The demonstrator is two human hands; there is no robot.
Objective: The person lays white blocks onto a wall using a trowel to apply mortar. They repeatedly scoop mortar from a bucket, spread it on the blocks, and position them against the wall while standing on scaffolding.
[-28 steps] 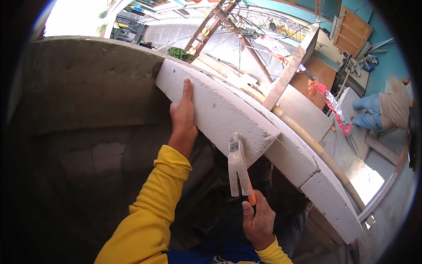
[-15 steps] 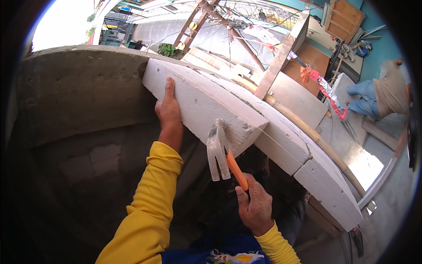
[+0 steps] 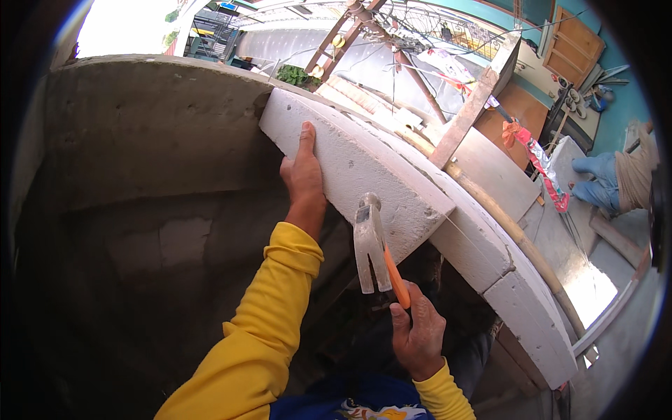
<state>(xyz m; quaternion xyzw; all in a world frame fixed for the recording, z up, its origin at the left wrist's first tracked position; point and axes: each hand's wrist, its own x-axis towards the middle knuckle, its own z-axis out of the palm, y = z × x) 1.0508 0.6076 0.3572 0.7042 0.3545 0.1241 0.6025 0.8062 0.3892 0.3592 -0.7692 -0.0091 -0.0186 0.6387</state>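
Observation:
A pale aerated concrete block [image 3: 350,157] sits at a slant on top of a wall, its broad face toward me. My left hand [image 3: 305,178] grips its lower left edge, thumb up on the face and the other fingers hidden behind it. In my right hand [image 3: 420,334] is a claw hammer [image 3: 372,245], held by its orange handle. The hammer's striking face meets the block's face near the right end, and its claw points down toward me. A thin string runs from the block's right corner over the lower blocks [image 3: 476,259].
A grey plastered wall [image 3: 161,133] joins at the left, above a dark space. Beyond the blocks are a bamboo pole [image 3: 521,238], a wooden post [image 3: 469,105] and a red-and-silver wrapped bar [image 3: 535,157]. A person [image 3: 616,178] in jeans bends over at the far right.
The whole scene has shifted rightward in the view as my head turned slightly. Hammer, block and both hands keep nearly the same places relative to each other.

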